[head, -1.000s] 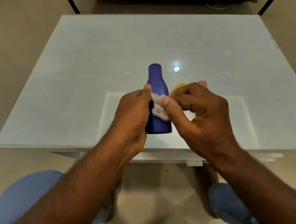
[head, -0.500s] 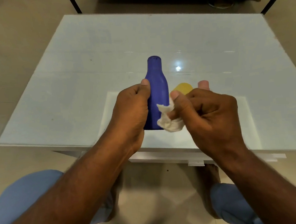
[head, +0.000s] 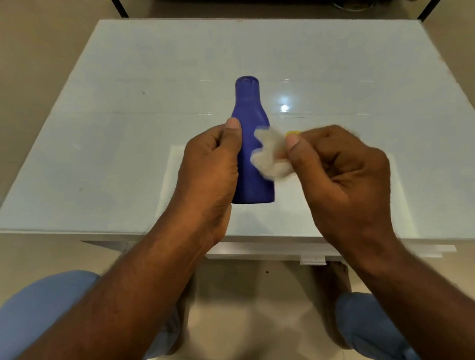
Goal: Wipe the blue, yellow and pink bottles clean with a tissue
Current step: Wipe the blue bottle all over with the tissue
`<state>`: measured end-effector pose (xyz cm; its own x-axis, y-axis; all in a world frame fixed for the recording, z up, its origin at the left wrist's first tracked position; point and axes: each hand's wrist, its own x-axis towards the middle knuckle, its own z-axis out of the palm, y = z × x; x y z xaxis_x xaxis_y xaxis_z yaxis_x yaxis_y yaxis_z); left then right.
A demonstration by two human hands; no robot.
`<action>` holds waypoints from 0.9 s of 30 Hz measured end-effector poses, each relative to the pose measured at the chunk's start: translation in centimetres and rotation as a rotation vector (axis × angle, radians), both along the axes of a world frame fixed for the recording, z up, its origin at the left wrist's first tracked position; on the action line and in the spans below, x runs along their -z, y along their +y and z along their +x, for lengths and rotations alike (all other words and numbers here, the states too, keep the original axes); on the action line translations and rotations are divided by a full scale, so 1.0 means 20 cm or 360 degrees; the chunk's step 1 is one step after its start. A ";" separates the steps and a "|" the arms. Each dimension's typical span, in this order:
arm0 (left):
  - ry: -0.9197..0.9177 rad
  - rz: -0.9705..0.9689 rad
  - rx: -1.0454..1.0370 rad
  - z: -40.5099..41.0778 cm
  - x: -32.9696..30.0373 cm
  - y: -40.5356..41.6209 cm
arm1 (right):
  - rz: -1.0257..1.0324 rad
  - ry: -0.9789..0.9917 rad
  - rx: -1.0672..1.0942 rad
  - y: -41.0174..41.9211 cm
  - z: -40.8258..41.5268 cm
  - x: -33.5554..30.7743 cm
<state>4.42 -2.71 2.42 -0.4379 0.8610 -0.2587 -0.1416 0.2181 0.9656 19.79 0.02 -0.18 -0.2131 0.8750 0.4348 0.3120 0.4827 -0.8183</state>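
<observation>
Beige floor tiles surround a low white glass-topped table (head: 115, 117) seen from above. Over its near edge the left hand (head: 210, 170) grasps a dark blue plastic bottle (head: 251, 129) with a narrow neck, fingers wrapped round the body, thumb up its side. The right hand (head: 339, 173) pinches a crumpled white tissue (head: 271, 155) against the bottle's right side. A sliver of a yellow bottle (head: 293, 133) shows behind the right thumb. Blue trouser knees (head: 38, 311) sit below.

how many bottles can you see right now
2. The blue bottle is upright in the left hand. Only a yellow sliver of a second shows behind the right hand. The pink one may be hidden there.
</observation>
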 end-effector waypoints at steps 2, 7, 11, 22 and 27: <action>-0.0048 -0.0008 0.0035 0.02 0.01 0.00 | 0.0062 -0.0048 0.0008 0.01 -0.01 0.00; -0.0020 0.0036 -0.0133 -0.02 0.01 0.01 | 0.0369 -0.0455 -0.0282 -0.02 -0.01 0.02; 0.0193 0.0055 0.0034 -0.02 0.02 -0.01 | 0.0247 -0.0391 -0.0200 0.00 0.00 0.00; 0.0217 0.0092 0.0119 -0.01 0.03 0.00 | 0.0396 -0.0481 -0.0010 -0.01 0.00 0.01; 0.0195 0.0076 0.0246 0.04 0.04 -0.02 | 0.0313 -0.0325 0.0038 0.05 0.03 -0.02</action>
<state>5.14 -3.06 1.63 -0.3253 0.9305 -0.1686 0.0095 0.1815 0.9833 20.48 1.02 0.31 -0.2939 0.7838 0.5471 0.4739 0.6165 -0.6287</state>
